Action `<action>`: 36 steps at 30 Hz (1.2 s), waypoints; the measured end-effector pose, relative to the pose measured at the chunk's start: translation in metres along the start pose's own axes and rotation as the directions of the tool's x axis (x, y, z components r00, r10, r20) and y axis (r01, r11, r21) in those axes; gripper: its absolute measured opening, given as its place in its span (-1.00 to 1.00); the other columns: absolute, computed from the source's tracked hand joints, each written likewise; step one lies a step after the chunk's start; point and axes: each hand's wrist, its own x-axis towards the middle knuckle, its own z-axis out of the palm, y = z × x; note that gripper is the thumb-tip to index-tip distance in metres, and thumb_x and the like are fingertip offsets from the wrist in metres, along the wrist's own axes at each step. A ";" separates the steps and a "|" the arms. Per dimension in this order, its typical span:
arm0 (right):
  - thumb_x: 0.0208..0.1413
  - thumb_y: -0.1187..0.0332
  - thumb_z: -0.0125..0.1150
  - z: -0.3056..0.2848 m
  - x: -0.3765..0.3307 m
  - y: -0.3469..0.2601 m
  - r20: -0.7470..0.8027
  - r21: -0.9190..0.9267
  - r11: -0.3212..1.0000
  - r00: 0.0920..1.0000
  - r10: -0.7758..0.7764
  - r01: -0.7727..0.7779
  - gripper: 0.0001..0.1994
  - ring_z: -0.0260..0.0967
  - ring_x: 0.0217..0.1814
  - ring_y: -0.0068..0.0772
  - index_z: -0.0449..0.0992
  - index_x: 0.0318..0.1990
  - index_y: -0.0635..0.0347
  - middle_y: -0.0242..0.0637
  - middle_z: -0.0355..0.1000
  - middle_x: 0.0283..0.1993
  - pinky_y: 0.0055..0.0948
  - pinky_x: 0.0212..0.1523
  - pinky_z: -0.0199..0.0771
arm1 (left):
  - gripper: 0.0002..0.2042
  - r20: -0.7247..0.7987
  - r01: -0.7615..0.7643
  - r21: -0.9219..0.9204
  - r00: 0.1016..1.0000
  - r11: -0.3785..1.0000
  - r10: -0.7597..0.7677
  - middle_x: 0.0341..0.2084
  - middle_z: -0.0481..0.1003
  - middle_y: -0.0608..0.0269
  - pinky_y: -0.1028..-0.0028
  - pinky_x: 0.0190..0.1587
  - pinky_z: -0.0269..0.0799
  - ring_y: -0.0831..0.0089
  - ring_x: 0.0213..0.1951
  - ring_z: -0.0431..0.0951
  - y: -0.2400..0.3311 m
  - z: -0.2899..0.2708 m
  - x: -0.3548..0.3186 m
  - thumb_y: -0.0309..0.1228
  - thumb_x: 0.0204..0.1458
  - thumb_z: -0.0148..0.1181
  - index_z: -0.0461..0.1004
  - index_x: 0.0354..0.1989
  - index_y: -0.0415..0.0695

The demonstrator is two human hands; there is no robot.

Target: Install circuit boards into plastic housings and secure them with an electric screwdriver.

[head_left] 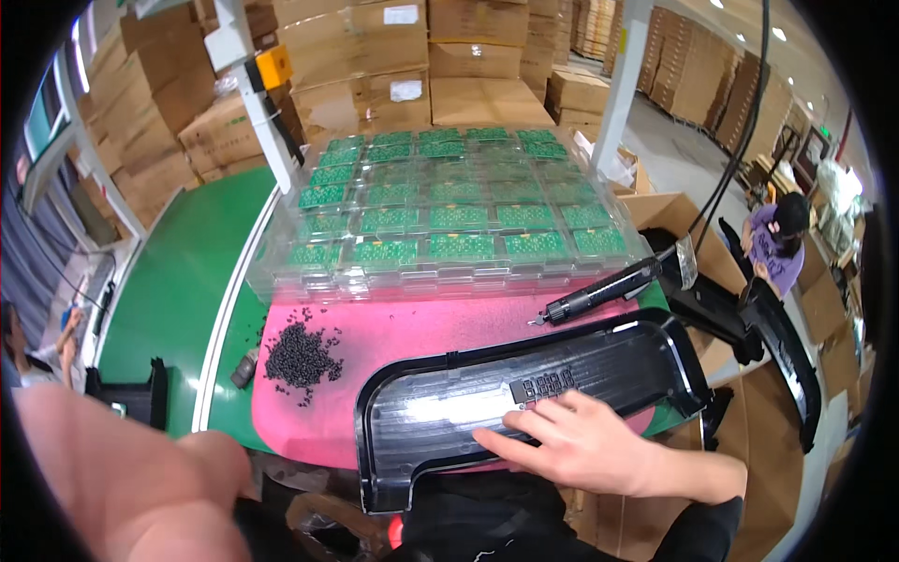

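Currently the right hand (576, 445) lies flat, fingers spread and gripping nothing, on the black plastic housing (524, 389) at the near edge of the worktop, fingertips beside its small keypad panel (543, 384). The left hand (140, 478) is blurred close to the camera at the near left corner; whether its grip is open or closed cannot be told. Under the housing lies a pink mat (393, 328), with a heap of black screws (300, 356) toward its left edge. An electric screwdriver (609, 288) rests just behind the housing. Clear trays of green circuit boards (449, 220) fill the far side.
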 end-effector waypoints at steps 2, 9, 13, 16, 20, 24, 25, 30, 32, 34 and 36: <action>-0.03 0.29 0.16 -0.044 0.021 -0.010 -0.268 -0.003 0.998 0.961 -0.065 0.066 -0.58 0.35 -0.30 -0.61 0.51 0.07 0.02 -0.48 0.43 -0.21 -0.56 -0.33 0.25 | -0.47 0.013 -0.047 -0.045 0.999 0.998 0.048 0.22 0.33 -0.15 0.20 0.23 0.33 0.12 0.19 0.42 0.028 0.007 0.024 -0.41 0.11 0.16 0.26 0.28 -0.26; -0.14 0.28 0.30 -0.106 0.057 -0.037 -0.533 0.020 0.999 0.845 0.040 -0.035 -0.79 0.42 -0.30 -0.47 0.53 -0.27 -0.08 -0.43 0.45 -0.22 -0.42 -0.29 0.40 | -0.38 0.930 0.497 0.363 -0.140 0.788 -0.340 0.03 0.39 -0.07 0.18 0.19 0.33 -0.01 0.10 0.36 -0.016 0.047 -0.135 -0.37 0.00 0.33 0.26 0.26 -0.22; -0.07 0.32 0.24 -0.105 -0.019 -0.045 -0.441 0.247 0.967 0.881 0.171 -0.064 -0.75 0.43 -0.27 -0.36 0.51 -0.17 -0.01 -0.27 0.44 -0.15 -0.24 -0.16 0.40 | -0.45 0.875 0.469 0.459 -0.387 0.755 -0.292 -0.02 0.43 0.02 0.18 0.13 0.37 0.03 0.09 0.39 -0.024 0.002 -0.171 -0.31 0.02 0.33 0.33 0.18 -0.20; -0.02 0.35 0.19 -0.168 0.069 -0.048 -0.292 0.258 0.919 0.883 0.368 -0.298 -0.72 0.44 -0.25 -0.28 0.50 -0.09 0.05 -0.15 0.42 -0.10 -0.11 -0.07 0.40 | -0.64 0.936 0.585 0.343 -0.282 0.735 -0.212 -0.15 0.51 0.07 0.21 0.03 0.40 0.06 -0.08 0.47 -0.019 0.038 -0.188 -0.35 0.02 0.32 0.49 0.00 -0.19; 0.05 0.39 0.13 -0.182 0.078 -0.053 -0.100 0.374 0.848 0.893 0.438 -0.375 -0.67 0.45 -0.22 -0.18 0.47 0.01 0.12 0.01 0.40 -0.04 0.07 0.05 0.41 | -0.78 0.923 0.503 0.385 -0.223 0.774 -0.314 -0.29 0.54 0.17 0.22 -0.05 0.42 0.13 -0.15 0.50 -0.021 0.003 -0.190 -0.32 0.05 0.29 0.55 -0.20 -0.18; -0.16 0.47 0.17 -0.070 0.123 0.014 -0.605 0.162 0.974 0.796 -0.028 0.158 -0.71 0.35 -0.39 -0.37 0.48 -0.17 0.12 -0.15 0.37 -0.24 -0.20 -0.27 0.34 | -0.80 0.879 0.445 0.476 -0.223 0.758 -0.421 -0.30 0.52 0.18 0.22 -0.09 0.43 0.18 -0.12 0.52 -0.016 -0.019 -0.194 -0.30 0.06 0.25 0.53 -0.24 -0.15; -0.25 0.48 0.21 -0.037 0.110 0.038 -0.780 -0.043 0.967 0.597 -0.188 0.249 -0.73 0.34 -0.39 -0.42 0.51 -0.26 0.08 -0.26 0.37 -0.31 -0.35 -0.42 0.30 | -0.80 0.868 0.552 0.476 -0.171 0.685 -0.465 -0.30 0.52 0.18 0.22 -0.08 0.43 0.18 -0.11 0.52 -0.014 -0.021 -0.201 -0.30 0.06 0.25 0.53 -0.24 -0.15; -0.09 0.55 0.23 0.048 0.247 0.096 -0.618 0.139 0.989 0.785 0.044 0.054 -0.67 0.43 -0.14 -0.09 0.38 -0.10 0.24 -0.15 0.43 -0.18 -0.24 -0.17 0.47 | -0.80 0.888 0.487 0.454 -0.175 0.746 -0.426 -0.30 0.53 0.17 0.22 -0.07 0.44 0.18 -0.11 0.53 -0.017 0.002 -0.199 -0.32 -0.01 0.29 0.54 -0.29 -0.18; 0.01 0.43 0.26 0.094 0.295 0.122 -0.415 0.216 0.968 0.886 0.209 -0.127 -0.56 0.33 0.12 -0.05 0.35 0.08 0.19 -0.10 0.37 0.03 -0.11 0.08 0.39 | -0.81 0.903 0.506 0.405 -0.092 0.762 -0.419 -0.33 0.52 0.16 0.22 -0.10 0.44 0.17 -0.15 0.53 -0.019 -0.004 -0.200 -0.34 -0.01 0.29 0.53 -0.31 -0.20; 0.04 0.33 0.28 0.141 0.333 0.148 -0.284 0.190 0.956 0.919 0.272 -0.224 -0.47 0.25 0.24 -0.05 0.33 0.20 0.11 -0.10 0.34 0.14 -0.06 0.18 0.31 | -0.83 0.922 0.524 0.356 -0.062 0.774 -0.382 -0.39 0.46 0.15 0.22 -0.15 0.43 0.13 -0.22 0.51 -0.023 -0.004 -0.202 -0.35 0.04 0.27 0.50 -0.33 -0.20; 0.04 0.27 0.29 0.174 0.360 0.165 -0.244 0.175 0.954 0.928 0.282 -0.243 -0.43 0.22 0.29 -0.06 0.33 0.25 0.05 -0.11 0.32 0.18 -0.05 0.22 0.27 | -0.83 0.925 0.556 0.317 -0.005 0.768 -0.379 -0.39 0.45 0.14 0.22 -0.15 0.43 0.13 -0.23 0.50 -0.025 -0.004 -0.210 -0.35 0.05 0.26 0.50 -0.33 -0.21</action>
